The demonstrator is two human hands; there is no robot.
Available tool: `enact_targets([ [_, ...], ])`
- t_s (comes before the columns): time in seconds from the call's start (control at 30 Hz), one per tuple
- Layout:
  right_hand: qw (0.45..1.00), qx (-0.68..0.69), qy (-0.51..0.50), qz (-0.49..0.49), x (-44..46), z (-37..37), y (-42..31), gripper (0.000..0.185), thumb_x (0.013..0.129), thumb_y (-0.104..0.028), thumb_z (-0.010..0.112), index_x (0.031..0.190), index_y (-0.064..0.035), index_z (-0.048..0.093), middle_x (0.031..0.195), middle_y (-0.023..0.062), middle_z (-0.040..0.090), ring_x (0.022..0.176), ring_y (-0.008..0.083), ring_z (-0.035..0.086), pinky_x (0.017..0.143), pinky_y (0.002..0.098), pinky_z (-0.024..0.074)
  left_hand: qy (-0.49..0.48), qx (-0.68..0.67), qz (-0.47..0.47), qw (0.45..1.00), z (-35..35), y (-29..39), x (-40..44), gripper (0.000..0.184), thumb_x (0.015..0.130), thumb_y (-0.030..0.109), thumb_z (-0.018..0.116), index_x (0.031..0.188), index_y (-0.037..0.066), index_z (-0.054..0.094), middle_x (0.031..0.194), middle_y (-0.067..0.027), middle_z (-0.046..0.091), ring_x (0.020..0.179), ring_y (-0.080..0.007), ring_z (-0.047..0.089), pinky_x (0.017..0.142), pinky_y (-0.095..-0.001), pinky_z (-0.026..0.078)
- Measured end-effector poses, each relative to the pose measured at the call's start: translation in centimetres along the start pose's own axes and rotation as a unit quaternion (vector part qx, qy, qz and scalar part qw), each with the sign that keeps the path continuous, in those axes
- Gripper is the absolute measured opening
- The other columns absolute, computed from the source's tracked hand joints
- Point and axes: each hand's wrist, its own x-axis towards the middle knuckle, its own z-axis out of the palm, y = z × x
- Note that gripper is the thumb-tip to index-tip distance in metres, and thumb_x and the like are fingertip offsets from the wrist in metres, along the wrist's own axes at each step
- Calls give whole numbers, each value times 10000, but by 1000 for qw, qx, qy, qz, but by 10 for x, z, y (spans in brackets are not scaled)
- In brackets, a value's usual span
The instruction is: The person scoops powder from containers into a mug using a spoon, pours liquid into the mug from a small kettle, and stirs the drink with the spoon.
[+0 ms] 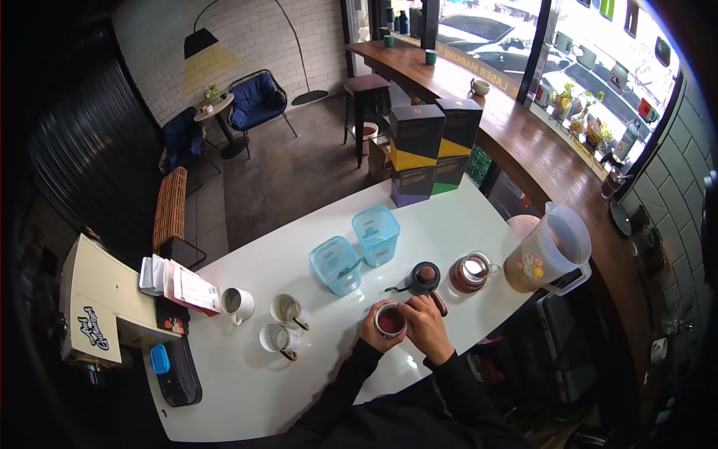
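Near the front edge of the white table, my left hand is wrapped round a cup of dark red liquid. On the cup's right side, the bent fingers of my right hand are closed at the rim; what the fingertips pinch is partly hidden. Just beyond my hands stands a black gooseneck kettle with a brown knob and a reddish-brown handle. To its right is a glass server with brown liquid. Left of my hands are two mugs with brownish handles.
Two blue translucent containers stand mid-table. A big plastic pitcher is at the right edge. Stacked black boxes occupy the far end. A white mug, papers and a cream machine are on the left.
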Motion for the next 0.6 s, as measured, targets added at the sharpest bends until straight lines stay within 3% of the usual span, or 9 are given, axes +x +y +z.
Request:
enact_targets([
  [0.13, 999, -29, -35, 5, -3, -9, -8, 325, 675, 17, 657, 995, -31, 686, 850, 103, 608, 828, 301, 572, 760, 391, 459, -1, -16, -5, 1000, 1, -5, -2, 780, 612, 206, 902, 1271, 58, 512, 1104, -122, 676, 1006, -257, 686, 886, -372, 551],
  [0.2, 997, 21, -68, 16, -6, -9, -9, 316, 673, 19, 653, 984, -29, 684, 853, 108, 607, 825, 304, 572, 762, 398, 457, -8, -31, -7, 999, 1, -4, -1, 793, 605, 217, 906, 1273, 58, 510, 1099, -119, 678, 1003, -254, 687, 886, -371, 552],
  [0.43, 998, 65, -5, 5, 1, 9, -4, 301, 670, 31, 636, 960, -38, 676, 848, 106, 604, 820, 297, 572, 754, 404, 449, -18, -2, -13, 1000, -2, -1, -2, 804, 602, 219, 899, 1286, 58, 508, 1171, -115, 654, 1075, -240, 658, 919, -369, 538],
  [0.6, 1000, -26, -8, -3, 4, -10, -8, 281, 667, 38, 631, 932, -49, 667, 810, 97, 589, 799, 295, 567, 751, 398, 448, -14, -21, -37, 999, 0, -3, -3, 811, 600, 226, 899, 1288, 56, 506, 1190, -120, 652, 1085, -243, 657, 933, -366, 533],
])
